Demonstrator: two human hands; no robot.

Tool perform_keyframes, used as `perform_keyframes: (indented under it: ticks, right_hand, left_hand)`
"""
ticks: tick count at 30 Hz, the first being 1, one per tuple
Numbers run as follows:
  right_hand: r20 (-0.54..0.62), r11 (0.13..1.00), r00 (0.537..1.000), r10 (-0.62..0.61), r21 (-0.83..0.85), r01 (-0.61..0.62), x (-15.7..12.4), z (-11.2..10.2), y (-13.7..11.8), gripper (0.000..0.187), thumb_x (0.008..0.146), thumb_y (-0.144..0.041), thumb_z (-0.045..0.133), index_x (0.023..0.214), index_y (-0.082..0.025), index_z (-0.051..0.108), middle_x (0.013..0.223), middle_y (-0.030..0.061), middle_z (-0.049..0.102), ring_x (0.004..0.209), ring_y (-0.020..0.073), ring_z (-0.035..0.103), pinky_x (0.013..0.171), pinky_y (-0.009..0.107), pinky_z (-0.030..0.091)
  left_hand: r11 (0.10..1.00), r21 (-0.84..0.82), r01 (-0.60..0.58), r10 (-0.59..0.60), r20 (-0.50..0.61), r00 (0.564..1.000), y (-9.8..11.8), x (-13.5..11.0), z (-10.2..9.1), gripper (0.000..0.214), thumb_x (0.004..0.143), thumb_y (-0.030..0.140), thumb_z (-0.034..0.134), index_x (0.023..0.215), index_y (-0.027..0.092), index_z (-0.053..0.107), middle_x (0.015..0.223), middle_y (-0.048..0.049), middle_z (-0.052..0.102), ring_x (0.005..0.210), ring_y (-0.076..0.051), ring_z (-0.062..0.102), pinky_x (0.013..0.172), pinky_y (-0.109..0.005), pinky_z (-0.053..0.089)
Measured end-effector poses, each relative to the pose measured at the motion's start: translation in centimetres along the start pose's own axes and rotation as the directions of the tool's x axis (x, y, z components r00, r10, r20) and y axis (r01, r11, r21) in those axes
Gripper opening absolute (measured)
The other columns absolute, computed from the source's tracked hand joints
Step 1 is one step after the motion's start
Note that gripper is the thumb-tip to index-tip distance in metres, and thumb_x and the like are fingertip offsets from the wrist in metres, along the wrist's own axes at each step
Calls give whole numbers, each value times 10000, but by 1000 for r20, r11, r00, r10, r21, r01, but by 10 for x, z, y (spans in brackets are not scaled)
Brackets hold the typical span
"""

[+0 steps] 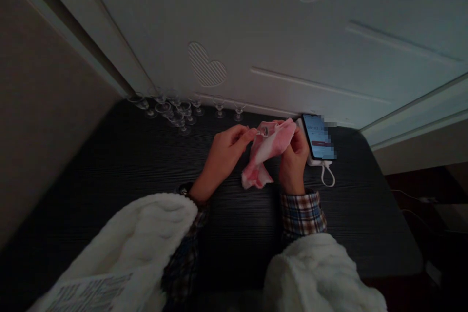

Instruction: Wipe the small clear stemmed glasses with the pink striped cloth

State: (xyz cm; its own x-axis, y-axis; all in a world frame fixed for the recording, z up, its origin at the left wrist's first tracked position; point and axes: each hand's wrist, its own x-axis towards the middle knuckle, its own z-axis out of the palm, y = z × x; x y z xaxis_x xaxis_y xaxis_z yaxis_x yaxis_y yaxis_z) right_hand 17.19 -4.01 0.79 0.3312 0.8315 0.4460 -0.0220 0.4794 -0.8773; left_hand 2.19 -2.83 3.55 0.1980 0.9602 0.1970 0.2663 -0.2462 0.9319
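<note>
- A small clear glass [263, 131] is up between the two hands, above the desk [234, 239], lying partly against a cloth.
- The left hand [228, 151] has its fingers pinched on the near end of this glass.
- The pink-and-white cloth [283, 140] bunches around the glass's other end, a corner drooping toward the desk.
- The right hand [295, 161] has its fingers closed on the cloth; some of them are hidden behind it.
- Beyond the left hand, small stemmed glasses [177, 116] stand clustered along the back left of the desk.
- Just beside the right hand, a lit phone [316, 137] rests on a white object with a looped strap [328, 175].
- Behind the desk rises a pale panel [270, 34] bearing a ribbed heart [207, 66].
</note>
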Motion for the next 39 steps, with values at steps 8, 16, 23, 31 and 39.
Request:
perform_keyframes:
  ticks: [8, 16, 23, 31, 39]
  right_hand:
    - [-38, 1000, 999, 21, 0, -21, 0, -1, 1, 131, 763, -265, 619, 877, -206, 594, 917, 1, 641, 892, 147, 605, 825, 297, 476]
    - [-49, 1000, 999, 23, -9, -24, 1, -2, 2, 111, 768, -237, 602, 873, -201, 597, 892, -9, 635, 856, 134, 597, 814, 289, 464]
    - [-41, 1000, 999, 20, -8, -20, 1, -1, 2, 115, 779, -236, 590, 888, -198, 590, 930, 3, 641, 883, 138, 602, 844, 309, 460]
    - [-36, 1000, 999, 22, -5, -22, 1, -2, 3, 123, 775, -250, 586, 889, -203, 591, 932, 7, 645, 880, 145, 604, 829, 311, 470]
    - [-31, 999, 999, 34, -25, -35, 0, -2, 3, 141, 778, -264, 586, 905, -203, 594, 935, 8, 647, 872, 146, 603, 827, 315, 472]
  left_hand:
    - [991, -131, -15, 18, 22, 1000, -3, 0, 3, 272, 845, 417, 551, 987, 190, 594, 633, 36, 522, 540, -92, 471, 482, -201, 342]
    - [993, -103, -62, 69, 66, 995, -1, 0, 3, 247, 831, 355, 580, 1024, 200, 580, 691, 28, 539, 587, -97, 503, 520, -198, 367]
    - [997, -61, -48, 52, 57, 997, 0, 0, 2, 239, 828, 370, 571, 980, 189, 602, 676, 27, 532, 570, -96, 485, 498, -199, 347]
    - [997, -78, -20, 24, 53, 998, -3, 0, 3, 260, 857, 408, 525, 961, 180, 597, 621, 33, 530, 532, -97, 465, 504, -210, 350]
    - [997, -79, -11, 14, 42, 999, -2, -1, 3, 290, 867, 444, 499, 866, 171, 597, 566, 36, 496, 509, -99, 445, 481, -214, 321]
